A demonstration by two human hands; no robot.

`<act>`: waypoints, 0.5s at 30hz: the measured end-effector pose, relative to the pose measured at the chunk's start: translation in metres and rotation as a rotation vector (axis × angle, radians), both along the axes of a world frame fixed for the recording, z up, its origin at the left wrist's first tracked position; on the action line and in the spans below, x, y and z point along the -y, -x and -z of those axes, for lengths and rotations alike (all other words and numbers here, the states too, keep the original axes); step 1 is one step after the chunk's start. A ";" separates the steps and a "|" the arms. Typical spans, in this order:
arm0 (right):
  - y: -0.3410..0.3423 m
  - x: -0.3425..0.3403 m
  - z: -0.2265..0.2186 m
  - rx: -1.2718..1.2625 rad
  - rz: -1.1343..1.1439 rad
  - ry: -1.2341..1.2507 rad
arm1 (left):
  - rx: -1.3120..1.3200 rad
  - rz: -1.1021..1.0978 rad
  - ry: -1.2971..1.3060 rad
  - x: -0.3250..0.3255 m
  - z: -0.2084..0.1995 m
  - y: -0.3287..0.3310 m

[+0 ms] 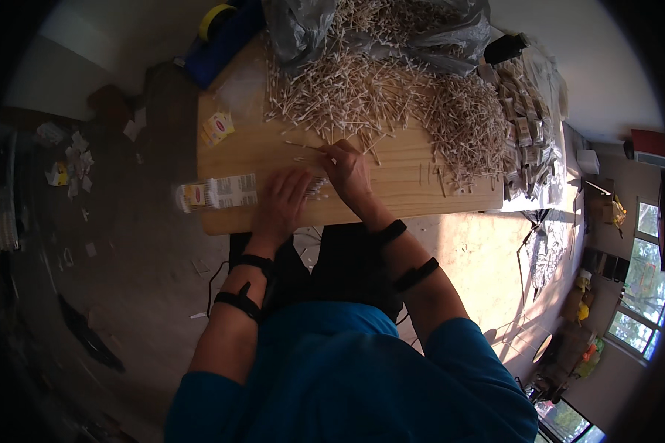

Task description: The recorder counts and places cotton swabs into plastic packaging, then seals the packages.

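Note:
My left hand (279,193) is low over the wooden table near its front edge, fingers together and curled over a small bunch of cotton swabs (318,187). Swab tips poke out on the right side of those fingers; the rest is hidden under the hand. Just to the right and a little farther off, my right hand (347,171) is closed in a pinch at the near edge of a large heap of cotton swabs (355,88). A swab stick shows at its fingertips. Left of my left hand lies a flat printed package (233,190) with a yellow end.
The wooden table (406,199) carries a second swab mound (465,125) on the right. Grey plastic bags (299,29) lie at the back. A yellow-white packet (218,128) sits at the left. Stacked packs (528,140) stand beyond the right edge. Paper scraps (77,162) litter the floor.

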State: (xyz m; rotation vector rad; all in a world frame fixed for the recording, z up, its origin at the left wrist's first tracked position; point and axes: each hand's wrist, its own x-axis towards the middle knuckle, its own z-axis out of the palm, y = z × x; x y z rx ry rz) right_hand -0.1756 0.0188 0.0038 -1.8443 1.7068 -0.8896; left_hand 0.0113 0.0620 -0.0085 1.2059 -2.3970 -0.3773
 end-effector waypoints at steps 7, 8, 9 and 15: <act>0.004 -0.016 0.000 -0.062 -0.008 0.055 | -0.013 0.000 -0.006 0.000 0.002 -0.002; 0.003 -0.017 0.001 -0.095 -0.030 0.029 | -0.012 0.004 -0.006 0.001 0.001 -0.001; 0.004 -0.018 0.005 -0.094 -0.027 0.028 | -0.002 -0.007 -0.010 0.000 0.000 -0.001; -0.001 -0.020 0.004 -0.065 -0.118 0.026 | 0.082 -0.042 0.011 -0.002 -0.005 0.001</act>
